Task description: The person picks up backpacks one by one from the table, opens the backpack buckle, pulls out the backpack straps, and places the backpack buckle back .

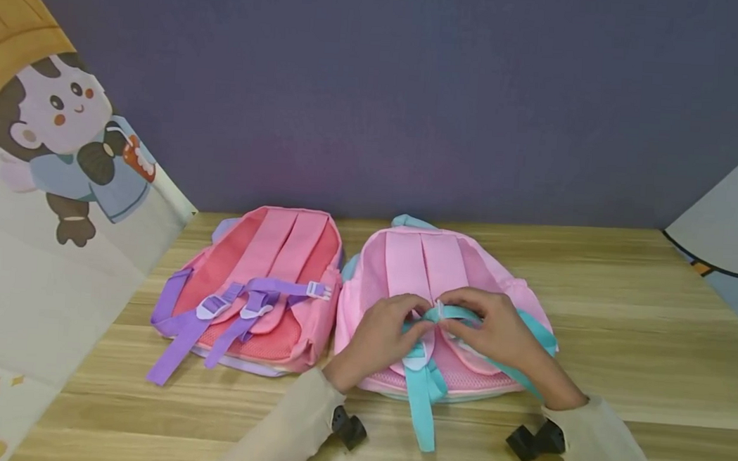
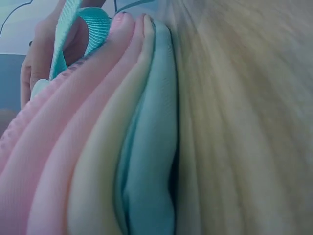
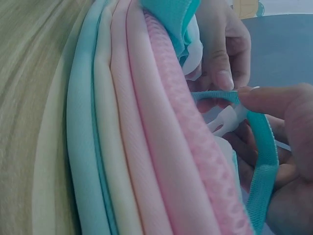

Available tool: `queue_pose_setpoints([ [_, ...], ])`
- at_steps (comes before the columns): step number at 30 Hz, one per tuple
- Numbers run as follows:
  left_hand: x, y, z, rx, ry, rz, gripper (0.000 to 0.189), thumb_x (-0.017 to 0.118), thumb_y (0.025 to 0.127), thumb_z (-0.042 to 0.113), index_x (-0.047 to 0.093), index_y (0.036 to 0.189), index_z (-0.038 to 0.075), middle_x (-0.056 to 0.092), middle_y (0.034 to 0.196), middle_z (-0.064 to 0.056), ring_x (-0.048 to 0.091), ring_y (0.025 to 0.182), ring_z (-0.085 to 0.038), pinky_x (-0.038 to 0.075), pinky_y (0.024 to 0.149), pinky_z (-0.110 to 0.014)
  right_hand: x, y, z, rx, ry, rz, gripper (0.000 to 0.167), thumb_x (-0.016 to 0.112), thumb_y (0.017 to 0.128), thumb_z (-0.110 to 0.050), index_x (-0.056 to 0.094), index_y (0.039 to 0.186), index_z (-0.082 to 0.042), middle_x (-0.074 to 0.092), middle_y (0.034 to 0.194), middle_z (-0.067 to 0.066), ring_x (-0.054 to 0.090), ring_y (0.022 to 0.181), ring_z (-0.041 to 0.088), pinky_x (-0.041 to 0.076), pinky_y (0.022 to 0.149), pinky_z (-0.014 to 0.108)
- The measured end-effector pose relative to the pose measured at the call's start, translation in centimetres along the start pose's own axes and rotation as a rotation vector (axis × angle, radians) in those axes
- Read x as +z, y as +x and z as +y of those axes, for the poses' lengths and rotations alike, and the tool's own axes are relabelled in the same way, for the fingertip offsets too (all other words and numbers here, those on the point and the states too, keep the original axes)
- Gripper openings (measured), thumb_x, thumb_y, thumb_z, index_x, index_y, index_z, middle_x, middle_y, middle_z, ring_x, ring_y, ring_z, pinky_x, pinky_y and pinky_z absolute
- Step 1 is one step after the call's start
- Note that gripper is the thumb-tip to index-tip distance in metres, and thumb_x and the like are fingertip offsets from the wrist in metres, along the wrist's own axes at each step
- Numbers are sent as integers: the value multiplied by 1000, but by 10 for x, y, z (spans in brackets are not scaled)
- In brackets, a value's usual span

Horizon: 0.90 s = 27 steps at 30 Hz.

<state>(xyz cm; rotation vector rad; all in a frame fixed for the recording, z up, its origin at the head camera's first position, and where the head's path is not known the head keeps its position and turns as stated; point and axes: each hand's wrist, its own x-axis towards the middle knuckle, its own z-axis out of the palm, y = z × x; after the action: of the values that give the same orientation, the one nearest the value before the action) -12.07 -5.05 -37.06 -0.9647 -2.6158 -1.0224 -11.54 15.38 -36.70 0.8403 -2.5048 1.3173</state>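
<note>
A pink backpack (image 1: pixel 405 254) lies with its shoulder straps up, in front of the person. Over its lower part both hands meet at a teal strap (image 1: pixel 465 314) with a white plastic buckle (image 3: pixel 227 120). The left hand (image 1: pixel 384 334) pinches the strap between thumb and fingers beside the buckle. The right hand (image 1: pixel 496 330) pinches the buckle, its thumb on top, while the teal webbing loops past its palm in the right wrist view. Another teal strap end (image 1: pixel 421 410) hangs from a white adjuster (image 1: pixel 417 359) over the bag's bottom edge.
To the left, close beside it, lies a coral-pink backpack (image 1: pixel 217 277) with purple straps (image 1: pixel 178 346) and white buckles. Both rest on a wooden table (image 1: pixel 623 331). A dark panel (image 1: pixel 402 105) stands behind; a cartoon-printed wall (image 1: pixel 119 264) borders the left.
</note>
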Motion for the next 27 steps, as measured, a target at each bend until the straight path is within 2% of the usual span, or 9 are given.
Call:
queue_pose_setpoints([
  [6,1,-1,-1,-11,-19,-10,14,68,87,20,64,97,11,66,89,1,58,79,-9,47,73,-21,1,0,2,-65,-7,11,28,74,79,-3,68,106,-5,70,99,1,62,93,4,49,83,15],
  [14,2,0,-2,16,32,-36,28,69,86,30,64,107,11,66,95,2,59,84,-9,48,75,-20,4,0,2,-109,16,34,34,76,75,0,66,107,-4,69,100,3,60,93,2,46,83,12],
  [20,3,-1,-3,20,41,-22,26,68,87,30,65,104,10,64,91,2,57,80,-8,46,71,-19,6,1,4,-187,18,41,37,76,73,4,65,108,-5,68,100,5,60,94,4,44,85,10],
  [27,4,-1,-4,29,25,-15,20,67,88,25,66,100,10,64,88,2,56,78,-8,45,70,-18,5,-1,5,-176,-16,35,35,76,74,3,66,107,-4,68,99,1,61,93,6,45,84,11],
])
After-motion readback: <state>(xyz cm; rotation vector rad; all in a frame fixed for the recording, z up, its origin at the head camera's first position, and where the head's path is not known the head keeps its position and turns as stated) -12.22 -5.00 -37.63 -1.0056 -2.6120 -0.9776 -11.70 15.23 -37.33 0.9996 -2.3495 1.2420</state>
